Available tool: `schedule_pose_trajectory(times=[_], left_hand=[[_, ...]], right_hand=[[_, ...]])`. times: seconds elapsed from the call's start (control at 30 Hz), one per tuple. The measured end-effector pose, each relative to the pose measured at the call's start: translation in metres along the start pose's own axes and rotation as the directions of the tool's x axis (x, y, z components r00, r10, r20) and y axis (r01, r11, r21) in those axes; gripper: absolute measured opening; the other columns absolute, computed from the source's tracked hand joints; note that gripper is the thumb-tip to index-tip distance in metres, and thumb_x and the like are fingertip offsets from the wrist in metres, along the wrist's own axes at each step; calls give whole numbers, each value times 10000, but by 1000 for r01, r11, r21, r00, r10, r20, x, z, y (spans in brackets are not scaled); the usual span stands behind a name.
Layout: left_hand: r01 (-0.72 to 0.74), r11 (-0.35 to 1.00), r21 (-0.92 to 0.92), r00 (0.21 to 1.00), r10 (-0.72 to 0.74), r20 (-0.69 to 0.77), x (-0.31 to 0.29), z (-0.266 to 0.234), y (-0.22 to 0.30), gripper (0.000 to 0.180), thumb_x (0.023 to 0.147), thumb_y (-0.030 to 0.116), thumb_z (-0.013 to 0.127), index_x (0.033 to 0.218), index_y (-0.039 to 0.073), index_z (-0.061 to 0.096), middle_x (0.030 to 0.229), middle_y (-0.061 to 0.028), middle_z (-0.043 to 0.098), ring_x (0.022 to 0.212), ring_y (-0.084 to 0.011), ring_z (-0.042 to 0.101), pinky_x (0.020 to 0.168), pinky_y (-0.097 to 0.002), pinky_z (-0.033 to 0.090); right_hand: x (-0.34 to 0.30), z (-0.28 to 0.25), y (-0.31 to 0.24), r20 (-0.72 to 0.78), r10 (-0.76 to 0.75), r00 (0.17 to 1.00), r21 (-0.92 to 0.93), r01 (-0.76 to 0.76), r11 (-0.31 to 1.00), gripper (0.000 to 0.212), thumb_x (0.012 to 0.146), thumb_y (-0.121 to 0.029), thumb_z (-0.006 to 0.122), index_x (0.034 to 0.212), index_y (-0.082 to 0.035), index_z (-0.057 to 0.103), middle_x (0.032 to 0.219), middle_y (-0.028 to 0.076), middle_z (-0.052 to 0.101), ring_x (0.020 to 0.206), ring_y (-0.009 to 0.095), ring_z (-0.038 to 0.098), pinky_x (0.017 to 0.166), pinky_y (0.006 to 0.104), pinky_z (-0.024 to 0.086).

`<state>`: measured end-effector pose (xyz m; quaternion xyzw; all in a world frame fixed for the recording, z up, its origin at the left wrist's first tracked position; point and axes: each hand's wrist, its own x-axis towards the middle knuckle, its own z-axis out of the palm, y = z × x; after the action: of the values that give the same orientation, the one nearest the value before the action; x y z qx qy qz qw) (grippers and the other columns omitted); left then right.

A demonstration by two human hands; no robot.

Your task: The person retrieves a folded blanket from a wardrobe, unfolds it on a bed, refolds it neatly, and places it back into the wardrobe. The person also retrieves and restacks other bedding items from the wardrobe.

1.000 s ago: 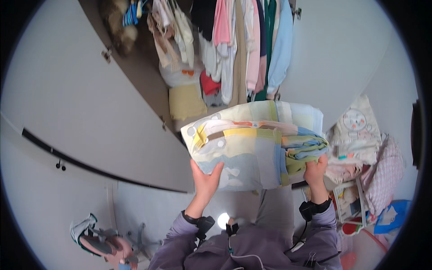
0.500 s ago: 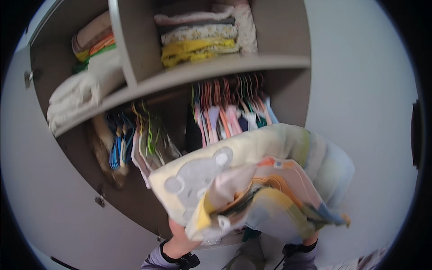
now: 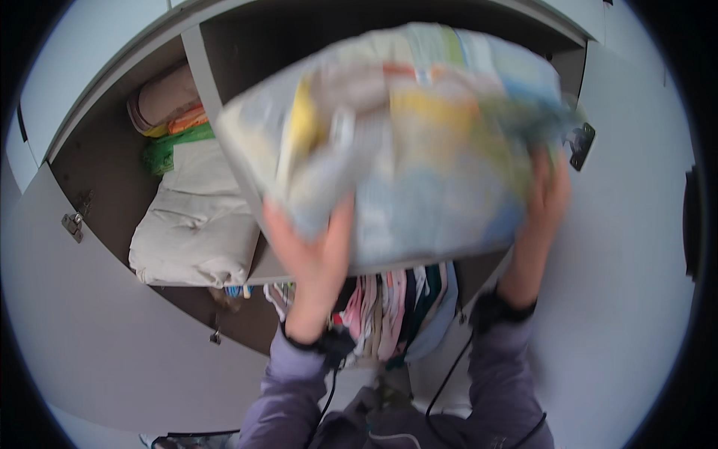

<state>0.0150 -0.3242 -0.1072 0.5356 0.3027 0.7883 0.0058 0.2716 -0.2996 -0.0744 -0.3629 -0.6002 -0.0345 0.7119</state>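
Observation:
A thick folded blanket in pale blue, cream, yellow and green, blurred by motion, is held up before the wardrobe's upper right compartment. My left hand grips its lower left part, thumb and fingers spread around the edge. My right hand holds its right side. The blanket hides most of that compartment's inside. Below it, the front edge of the wardrobe shelf shows.
In the left compartment lie a folded off-white cloth and a rolled pinkish textile over green and orange pieces. Clothes hang under the shelf. Wardrobe doors stand open at the left and right.
Both hands have raised the blanket from in front of the hanging clothes to the upper right compartment. The view has shifted, and the blanket now covers where stacked textiles showed.

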Motion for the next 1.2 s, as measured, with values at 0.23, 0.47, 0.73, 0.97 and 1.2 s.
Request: schedule_pose_trajectory(times=[0.23, 0.47, 0.73, 0.97, 1.2], left_hand=[[-56, 937, 346, 998, 39, 56, 133, 84, -51, 413, 759, 242, 675, 1057, 15, 500, 930, -195, 629, 875, -384, 604, 768, -439, 478], [128, 766, 630, 985, -172, 9, 207, 128, -116, 554, 756, 384, 652, 1151, 30, 494, 1063, -213, 619, 997, -380, 593, 825, -457, 487], [23, 575, 818, 916, -339, 213, 308, 159, -254, 507, 812, 347, 599, 1236, 84, 515, 1210, -162, 570, 1112, -314, 558, 925, -408, 457], [-74, 684, 726, 903, -264, 340, 324, 174, -329, 446, 889, 394, 491, 1217, 98, 553, 1267, -169, 526, 1196, -330, 470, 986, -415, 387], [-335, 224, 915, 937, -21, 348, 293, 188, -247, 338, 849, 226, 486, 1140, 102, 603, 1159, -174, 595, 1113, -337, 546, 934, -460, 427]], right_hand=[[141, 108, 45, 3, 11, 1000, -327, -9, 945, 483, 897, -445, 405, 943, -5, 598, 921, 264, 620, 941, 447, 569, 815, 457, 453], [198, 189, 116, 92, 70, 993, -442, -22, 897, 460, 924, -403, 391, 1005, 2, 595, 987, 265, 615, 965, 435, 578, 854, 492, 452], [241, 264, 172, 291, -268, 919, -498, 384, 777, 269, 857, -202, 501, 997, -7, 622, 993, 252, 610, 953, 406, 580, 839, 465, 452], [252, 274, 228, 247, -307, 919, -644, 393, 657, 284, 864, -115, 449, 1068, 26, 588, 1048, 264, 593, 999, 374, 571, 878, 451, 447], [244, 274, 213, 172, -283, 944, -720, 316, 617, 286, 886, -126, 429, 1072, 21, 590, 946, 219, 640, 887, 350, 628, 783, 439, 501]])
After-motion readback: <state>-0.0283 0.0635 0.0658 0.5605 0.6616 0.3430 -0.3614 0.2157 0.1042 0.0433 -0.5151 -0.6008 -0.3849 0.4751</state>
